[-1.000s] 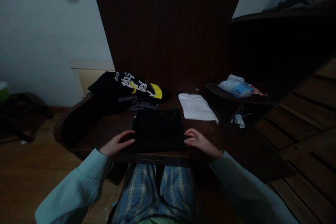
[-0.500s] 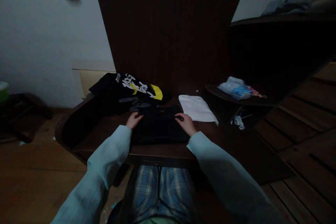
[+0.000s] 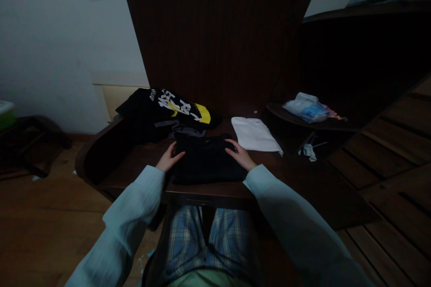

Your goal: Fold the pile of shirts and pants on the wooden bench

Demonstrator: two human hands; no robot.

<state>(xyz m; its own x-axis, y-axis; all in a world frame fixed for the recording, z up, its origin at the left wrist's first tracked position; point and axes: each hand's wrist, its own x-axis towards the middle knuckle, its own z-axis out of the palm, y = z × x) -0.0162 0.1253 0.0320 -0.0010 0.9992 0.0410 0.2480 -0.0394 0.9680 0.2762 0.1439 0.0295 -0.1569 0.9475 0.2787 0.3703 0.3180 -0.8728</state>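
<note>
Thumb and fingers are spread on both the left hand [image 3: 167, 159] and the right hand [image 3: 241, 156], resting at opposite sides of a black, rectangular folded fabric garment [image 3: 205, 166]; neither visibly pinches it. It lies near the front edge of a dark-brown wooden bench [image 3: 136, 161]. Its folding looks about done, as does that of a flat white cloth [image 3: 256, 134]; a rumpled black printed garment [image 3: 141, 114] remains unfolded. Its stylised white-and-yellow lettering cannot be read with certainty.
</note>
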